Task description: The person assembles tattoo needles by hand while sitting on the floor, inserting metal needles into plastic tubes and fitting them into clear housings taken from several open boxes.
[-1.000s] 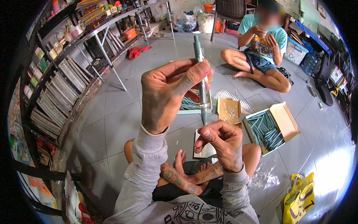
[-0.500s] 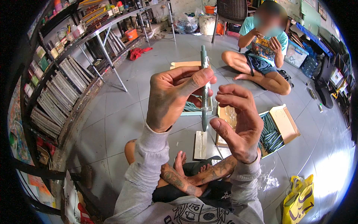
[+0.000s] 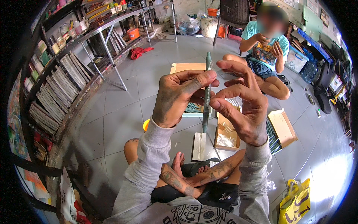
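Note:
My left hand (image 3: 179,95) grips a dark green pen (image 3: 207,87) with pale lettering between thumb and fingers, holding it upright. On the pen's right side is my right hand (image 3: 244,106), its thumb and forefinger drawn together at the barrel's edge. Anything between those fingertips is too small to make out. Beneath the pen's lower end, a small pale grooved block (image 3: 199,146) lies on the floor. Beside it stands an open carton (image 3: 238,143) with clear and whitish small pieces. Green pens (image 3: 274,136) fill another box at the right, partly behind my right wrist.
Behind my hands is a further box (image 3: 186,67) with green pens. A person (image 3: 264,48) sits cross-legged at the far right. A folding table (image 3: 123,18) and shelves stand left. A yellow bag (image 3: 296,201) lies near right, and a red cloth (image 3: 141,52) farther off.
My right hand has closed in on the pen, its thumb and forefinger coming together at the barrel. The pen and my left hand have shifted slightly right. A yellow round edge now shows by my left wrist.

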`<state>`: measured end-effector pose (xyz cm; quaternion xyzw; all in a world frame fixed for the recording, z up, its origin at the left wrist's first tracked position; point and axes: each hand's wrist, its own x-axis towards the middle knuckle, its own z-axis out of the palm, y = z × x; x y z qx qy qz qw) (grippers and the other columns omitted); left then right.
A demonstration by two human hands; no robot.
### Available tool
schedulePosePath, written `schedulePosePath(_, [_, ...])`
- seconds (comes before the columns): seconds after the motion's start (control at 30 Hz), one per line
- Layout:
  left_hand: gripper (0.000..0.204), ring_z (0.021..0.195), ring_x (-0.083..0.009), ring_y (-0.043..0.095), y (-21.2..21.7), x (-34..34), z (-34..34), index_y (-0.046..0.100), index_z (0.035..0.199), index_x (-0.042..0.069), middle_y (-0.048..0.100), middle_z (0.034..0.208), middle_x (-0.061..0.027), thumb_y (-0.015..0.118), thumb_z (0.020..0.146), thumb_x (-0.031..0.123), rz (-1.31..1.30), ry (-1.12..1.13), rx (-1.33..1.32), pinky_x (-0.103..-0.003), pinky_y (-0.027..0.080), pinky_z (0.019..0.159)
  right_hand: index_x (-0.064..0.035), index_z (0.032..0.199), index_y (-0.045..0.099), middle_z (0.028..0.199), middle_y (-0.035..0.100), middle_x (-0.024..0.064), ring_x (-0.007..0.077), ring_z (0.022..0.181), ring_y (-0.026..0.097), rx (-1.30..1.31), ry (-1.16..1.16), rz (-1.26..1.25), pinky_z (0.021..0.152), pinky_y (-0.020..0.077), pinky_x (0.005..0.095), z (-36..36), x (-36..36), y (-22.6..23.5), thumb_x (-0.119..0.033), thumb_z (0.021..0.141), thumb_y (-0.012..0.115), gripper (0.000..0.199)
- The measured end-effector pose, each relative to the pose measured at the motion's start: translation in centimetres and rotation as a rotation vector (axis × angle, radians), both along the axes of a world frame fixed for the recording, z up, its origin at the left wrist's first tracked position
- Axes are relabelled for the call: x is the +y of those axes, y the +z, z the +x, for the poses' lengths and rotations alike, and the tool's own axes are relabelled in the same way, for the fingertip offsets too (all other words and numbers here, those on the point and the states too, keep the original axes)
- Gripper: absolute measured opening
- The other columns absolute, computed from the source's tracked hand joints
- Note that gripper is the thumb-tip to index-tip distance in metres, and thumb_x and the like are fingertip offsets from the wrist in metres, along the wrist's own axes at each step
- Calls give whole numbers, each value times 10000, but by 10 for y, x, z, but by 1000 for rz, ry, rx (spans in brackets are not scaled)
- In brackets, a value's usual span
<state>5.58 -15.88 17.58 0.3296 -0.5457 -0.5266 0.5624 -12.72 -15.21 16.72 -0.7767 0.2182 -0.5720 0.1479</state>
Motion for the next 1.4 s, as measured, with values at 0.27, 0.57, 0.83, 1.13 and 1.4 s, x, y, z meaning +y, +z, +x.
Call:
schedulePosePath(0.27, [392,766,-111,678,-5,-6,4,712,1047,-4,719,918,-71,739,874,347,47,-19,51,-244,545,691,-35,895,733,1372,525,176,279,1198,580,-13,-18,43,970,468,412,6,-5,-1,-227,767,843,256])
schedulePosePath(0.57, [416,746,-103,667,-6,-10,5,705,1057,-15,713,936,-68,739,875,358,50,-41,68,-226,530,652,-111,891,751,1430,494,195,353,1311,494,104,-43,-88,1014,416,512,6,-7,6,-175,659,805,247])
schedulePosePath(0.83, [435,734,-106,659,-6,-12,3,701,1055,-32,696,921,-67,744,871,359,44,-49,92,-220,528,638,-112,887,758,1425,514,174,333,1337,473,132,7,-75,1027,417,504,5,-15,8,-176,739,816,171])
schedulePosePath(1.13, [435,739,-93,663,-7,-16,6,689,1084,-32,695,915,-66,731,892,357,14,-89,84,-205,535,628,-56,900,701,1468,488,197,345,1437,347,121,2,-29,1132,287,507,9,-19,7,-210,822,791,195])
schedulePosePath(1.4, [424,748,-130,702,-4,-14,-1,687,1099,-29,716,922,-96,726,898,342,-8,-57,143,-237,591,656,-33,927,623,1454,492,233,420,1491,196,75,-60,-165,1188,118,557,16,-20,-2,-128,897,678,114])
